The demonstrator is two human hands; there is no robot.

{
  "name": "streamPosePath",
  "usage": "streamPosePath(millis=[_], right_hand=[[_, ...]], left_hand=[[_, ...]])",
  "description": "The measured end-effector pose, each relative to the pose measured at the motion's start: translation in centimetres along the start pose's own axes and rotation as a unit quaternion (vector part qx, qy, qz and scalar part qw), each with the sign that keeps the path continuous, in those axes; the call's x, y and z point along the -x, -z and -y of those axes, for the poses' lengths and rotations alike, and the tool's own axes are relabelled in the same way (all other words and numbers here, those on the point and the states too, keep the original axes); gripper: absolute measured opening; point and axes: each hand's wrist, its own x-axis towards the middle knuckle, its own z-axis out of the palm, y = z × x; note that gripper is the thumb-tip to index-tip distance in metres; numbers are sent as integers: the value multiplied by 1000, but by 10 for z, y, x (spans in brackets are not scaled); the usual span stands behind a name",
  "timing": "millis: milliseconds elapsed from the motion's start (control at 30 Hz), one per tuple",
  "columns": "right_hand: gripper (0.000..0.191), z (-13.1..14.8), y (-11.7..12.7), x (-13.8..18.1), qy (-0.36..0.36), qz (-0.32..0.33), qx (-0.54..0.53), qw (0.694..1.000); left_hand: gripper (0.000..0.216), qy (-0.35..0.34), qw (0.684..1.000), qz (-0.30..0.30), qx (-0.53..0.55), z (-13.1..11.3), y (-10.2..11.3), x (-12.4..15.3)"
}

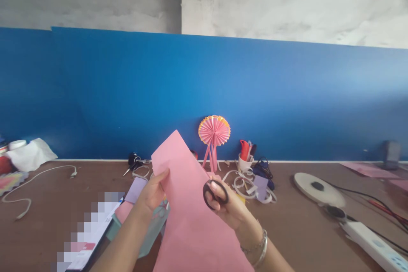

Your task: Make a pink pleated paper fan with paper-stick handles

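Note:
A large pink sheet of paper is held up over the desk, tilted, its top corner pointing away from me. My left hand grips its left edge, thumb on the near face and the other fingers behind. In my right hand is a pair of scissors with black handles, fingers through the loops. Their blades lie at the sheet's right edge and are mostly hidden. Behind the sheet stands a pink pleated paper rosette with an orange rim and hanging pink strips.
A white cup with red-handled tools stands by the blue partition. Coiled white strips lie near it. To the right are a round white disc and a power strip. A white cable lies left.

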Motion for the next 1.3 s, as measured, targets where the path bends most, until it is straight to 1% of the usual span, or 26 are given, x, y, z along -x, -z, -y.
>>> streamPosePath(millis=[100,233,367,533,633,767,867,1000,1133,1300], right_hand=[[37,-1,1,0,-3,7,8,1000],[32,-3,4,-2,1,-24,-8,1000],[29,-5,8,-4,15,-13,-15,1000],[26,-9,7,-5,43,-18,-14,999],[27,-10,4,-4,51,-23,-24,998],[29,-6,2,-2,33,-19,-34,999],[32,-2,4,-3,-5,-20,-65,998],[31,2,9,-5,-46,-25,-90,995],[32,2,10,-5,-31,-37,-57,997],[37,1,12,-5,-12,-49,67,997]], left_hand=[[29,4,1000,-6,-3,1,-5,3],[37,4,1000,-2,2,6,-7,3],[38,22,1000,-2,-4,10,-6,1],[37,1,1000,-8,5,11,-7,1],[37,11,1000,-2,3,10,-8,2],[40,23,1000,-9,6,8,-10,3],[42,52,999,-10,13,7,-10,2],[42,28,1000,-10,5,10,-10,0],[38,28,1000,-11,-3,14,-8,-2],[35,46,999,-10,-8,16,-5,-5]])
